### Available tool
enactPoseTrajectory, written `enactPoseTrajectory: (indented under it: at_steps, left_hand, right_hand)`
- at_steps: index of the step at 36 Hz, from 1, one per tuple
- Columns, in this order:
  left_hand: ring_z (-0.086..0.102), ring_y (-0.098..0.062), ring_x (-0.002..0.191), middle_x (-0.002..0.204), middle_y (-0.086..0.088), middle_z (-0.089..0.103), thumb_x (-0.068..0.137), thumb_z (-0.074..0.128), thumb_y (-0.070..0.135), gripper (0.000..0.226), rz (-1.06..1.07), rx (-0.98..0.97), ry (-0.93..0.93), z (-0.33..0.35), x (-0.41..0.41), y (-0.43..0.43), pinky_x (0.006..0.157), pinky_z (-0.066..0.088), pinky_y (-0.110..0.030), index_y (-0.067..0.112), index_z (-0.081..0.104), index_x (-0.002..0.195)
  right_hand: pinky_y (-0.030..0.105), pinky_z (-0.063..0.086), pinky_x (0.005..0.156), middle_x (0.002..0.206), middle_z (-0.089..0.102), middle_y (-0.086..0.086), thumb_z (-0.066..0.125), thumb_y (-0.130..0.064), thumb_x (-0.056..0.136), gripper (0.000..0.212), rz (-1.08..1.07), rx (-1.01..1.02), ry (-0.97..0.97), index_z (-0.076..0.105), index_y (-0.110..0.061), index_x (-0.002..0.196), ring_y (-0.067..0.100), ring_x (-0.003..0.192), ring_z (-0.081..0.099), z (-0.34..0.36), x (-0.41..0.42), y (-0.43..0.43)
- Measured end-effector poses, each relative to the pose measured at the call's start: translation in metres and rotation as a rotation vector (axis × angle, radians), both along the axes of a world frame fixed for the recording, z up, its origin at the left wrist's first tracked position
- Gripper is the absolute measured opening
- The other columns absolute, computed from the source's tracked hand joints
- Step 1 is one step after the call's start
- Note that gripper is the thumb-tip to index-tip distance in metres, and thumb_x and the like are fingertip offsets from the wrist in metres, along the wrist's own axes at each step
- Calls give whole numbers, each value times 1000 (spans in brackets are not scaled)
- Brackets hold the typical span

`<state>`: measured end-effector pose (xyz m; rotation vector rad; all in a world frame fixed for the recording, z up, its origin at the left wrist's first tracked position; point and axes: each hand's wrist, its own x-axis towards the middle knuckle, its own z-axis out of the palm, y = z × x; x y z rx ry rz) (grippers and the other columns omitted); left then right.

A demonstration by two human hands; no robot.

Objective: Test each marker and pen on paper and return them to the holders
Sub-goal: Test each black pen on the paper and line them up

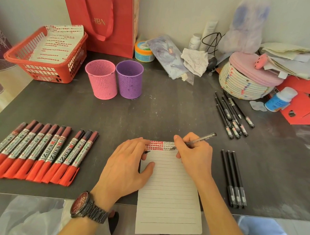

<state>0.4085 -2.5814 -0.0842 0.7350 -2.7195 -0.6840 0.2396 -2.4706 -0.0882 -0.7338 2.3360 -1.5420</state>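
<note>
A dark table (159, 114) carries clutter along its far edge. At ten o'clock sits a red mesh basket (46, 71), and at eleven a red gift bag (101, 22) stands against the wall. At twelve are an orange-lidded tub (144, 52), a patterned pouch (168, 55) and a crumpled paper (195, 61). At one o'clock a plastic-wrapped plush toy (247, 27) stands behind a woven rope basket (241, 85). At two lie a blue-labelled bottle (279, 101) and a red carton (300, 107).
</note>
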Motion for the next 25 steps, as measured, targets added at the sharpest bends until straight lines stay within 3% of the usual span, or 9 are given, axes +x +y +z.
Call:
enactPoseTrajectory:
  at_steps: [25]
  left_hand:
    - [46, -10, 134, 137, 13, 56, 87, 49, 57, 51, -4, 5, -8, -1, 1, -1, 113, 26, -28, 27, 55, 129]
  right_hand:
    - [10, 40, 49, 48, 65, -5, 69, -31, 94, 35, -21, 3, 27, 59, -27, 61, 1, 42, 53, -1, -1, 0]
